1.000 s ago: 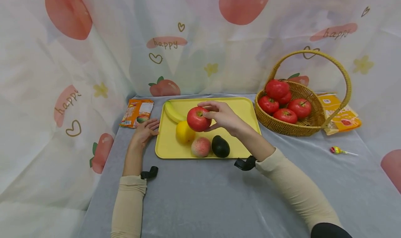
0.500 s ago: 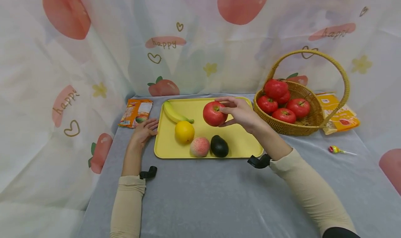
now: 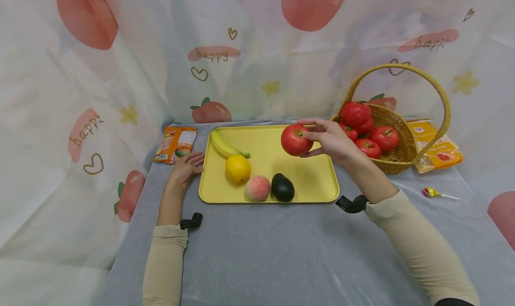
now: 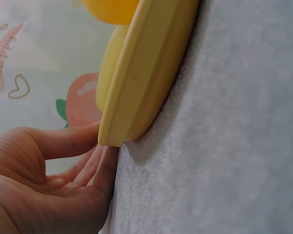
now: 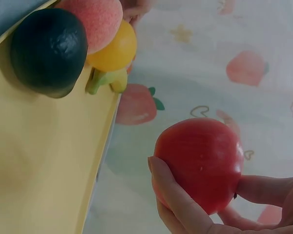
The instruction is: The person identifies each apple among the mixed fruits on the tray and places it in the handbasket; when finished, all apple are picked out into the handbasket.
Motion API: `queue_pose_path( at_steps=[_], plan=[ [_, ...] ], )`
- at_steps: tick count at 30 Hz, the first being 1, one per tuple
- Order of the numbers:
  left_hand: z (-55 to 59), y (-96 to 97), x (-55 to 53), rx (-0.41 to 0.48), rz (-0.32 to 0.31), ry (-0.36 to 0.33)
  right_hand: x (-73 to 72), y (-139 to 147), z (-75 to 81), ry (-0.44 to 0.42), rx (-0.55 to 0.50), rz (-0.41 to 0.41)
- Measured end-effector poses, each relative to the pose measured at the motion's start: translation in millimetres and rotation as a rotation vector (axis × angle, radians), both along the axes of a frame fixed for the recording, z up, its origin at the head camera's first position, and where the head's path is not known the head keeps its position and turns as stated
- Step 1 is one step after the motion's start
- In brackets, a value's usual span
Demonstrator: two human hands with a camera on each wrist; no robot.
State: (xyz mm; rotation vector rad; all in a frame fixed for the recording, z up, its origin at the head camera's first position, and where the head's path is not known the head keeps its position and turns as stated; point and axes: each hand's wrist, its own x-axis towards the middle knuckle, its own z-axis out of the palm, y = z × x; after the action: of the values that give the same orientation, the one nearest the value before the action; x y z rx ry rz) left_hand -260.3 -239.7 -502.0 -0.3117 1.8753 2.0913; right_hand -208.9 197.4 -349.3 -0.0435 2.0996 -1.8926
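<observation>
In the head view my right hand (image 3: pixel 331 141) grips a red tomato (image 3: pixel 296 140) from its right side. It is held in the air over the right part of the yellow tray (image 3: pixel 265 147). The right wrist view shows fingers and thumb curled round the tomato (image 5: pixel 200 163). My left hand (image 3: pixel 185 169) lies at the tray's left edge. Seen from the left wrist, a straight digit of the left hand (image 4: pixel 49 180) touches the tray's rim. On the tray are a banana (image 3: pixel 225 147), a yellow-orange round fruit (image 3: pixel 237 169), a peach (image 3: pixel 257 188) and an avocado (image 3: pixel 283 188).
A wicker basket (image 3: pixel 396 166) with a tall handle stands right of the tray, holding several red tomatoes (image 3: pixel 385 139). Behind it lies a yellow packet (image 3: pixel 438 149). A lollipop (image 3: pixel 430 192) is farther right. An orange snack packet (image 3: pixel 175 145) lies beyond the left hand.
My right hand has carried the tomato rightward and slightly away from me, from above the fruit toward the basket side. The left hand stays at the tray's edge.
</observation>
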Motion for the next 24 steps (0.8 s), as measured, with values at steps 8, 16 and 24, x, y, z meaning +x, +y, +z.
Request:
queue_pose_path(
  at_steps=[8,16,24],
  plan=[
    [1.3,0.0,-0.5,0.0,0.004,-0.014,1.7,20,5.7,-0.013,0.01,-0.04],
    [-0.5,1.7,-1.2,-0.002,0.008,-0.027,0.2,37,10.5,-0.032,0.009,-0.054],
    [1.2,2.4,-0.7,-0.02,0.02,-0.032,-2.7,53,14.5,-0.074,-0.024,-0.069]
  ],
)
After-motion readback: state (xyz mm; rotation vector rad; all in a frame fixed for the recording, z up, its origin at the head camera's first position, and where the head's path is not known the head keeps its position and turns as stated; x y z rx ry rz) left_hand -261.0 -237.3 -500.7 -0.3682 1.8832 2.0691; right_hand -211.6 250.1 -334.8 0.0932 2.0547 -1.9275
